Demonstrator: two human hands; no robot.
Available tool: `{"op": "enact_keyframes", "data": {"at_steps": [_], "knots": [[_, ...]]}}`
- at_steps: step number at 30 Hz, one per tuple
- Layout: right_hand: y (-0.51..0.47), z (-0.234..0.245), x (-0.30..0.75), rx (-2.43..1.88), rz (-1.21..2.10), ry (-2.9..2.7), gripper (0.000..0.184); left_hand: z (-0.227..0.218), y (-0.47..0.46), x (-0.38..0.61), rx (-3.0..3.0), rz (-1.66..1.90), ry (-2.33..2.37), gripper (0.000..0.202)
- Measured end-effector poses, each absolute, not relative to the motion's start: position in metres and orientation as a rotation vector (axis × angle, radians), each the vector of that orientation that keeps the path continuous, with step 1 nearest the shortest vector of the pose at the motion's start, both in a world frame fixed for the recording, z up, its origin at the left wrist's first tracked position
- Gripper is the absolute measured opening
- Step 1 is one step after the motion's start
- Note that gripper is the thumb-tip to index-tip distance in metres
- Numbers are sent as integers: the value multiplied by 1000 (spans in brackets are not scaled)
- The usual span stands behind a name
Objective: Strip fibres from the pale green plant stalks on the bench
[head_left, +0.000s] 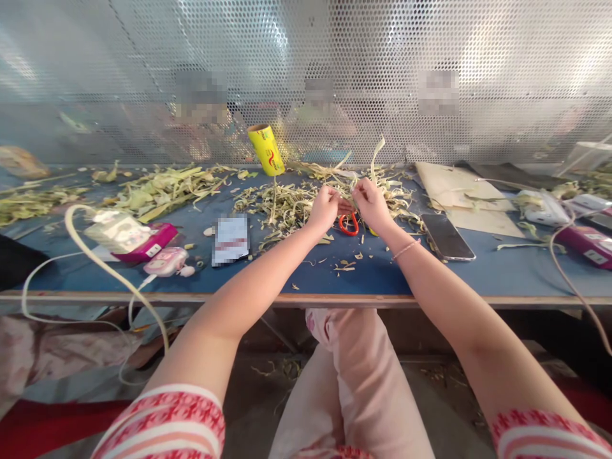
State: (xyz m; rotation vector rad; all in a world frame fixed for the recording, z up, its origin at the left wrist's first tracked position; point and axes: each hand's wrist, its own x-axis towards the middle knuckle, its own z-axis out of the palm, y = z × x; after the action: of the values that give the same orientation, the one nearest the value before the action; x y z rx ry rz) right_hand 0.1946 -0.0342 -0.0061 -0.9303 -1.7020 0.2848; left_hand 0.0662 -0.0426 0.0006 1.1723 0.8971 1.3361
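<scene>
Over a heap of pale green, dried-looking plant strips [287, 199], my two hands are close together with fingers pinched. My right hand [371, 203] is closed on a long pale plant strip [377, 156], whose curled end sticks up above the fingers. My left hand [326, 208] is also closed, its fingertips turned toward the right hand; what lies between them is too small to make out. Just below the hands lie scissors with red-orange handles [349, 224], their blades hidden by the heap and the hands.
Behind the blue table [306, 274] stands a perforated metal panel [306, 76]. A yellow tube [266, 150] tilts above the heap. A phone [448, 236] lies right, near cardboard [463, 185]. Left are a blurred packet [230, 240], a pink device [166, 261] with cable, and more strips [162, 191].
</scene>
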Motion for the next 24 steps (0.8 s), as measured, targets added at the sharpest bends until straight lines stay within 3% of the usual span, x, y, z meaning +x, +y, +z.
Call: {"op": "enact_keyframes", "data": {"at_steps": [24], "knots": [[-31,-8,195,-858,468,-1670,14,8,-43,53,972,1251,859,12]]}}
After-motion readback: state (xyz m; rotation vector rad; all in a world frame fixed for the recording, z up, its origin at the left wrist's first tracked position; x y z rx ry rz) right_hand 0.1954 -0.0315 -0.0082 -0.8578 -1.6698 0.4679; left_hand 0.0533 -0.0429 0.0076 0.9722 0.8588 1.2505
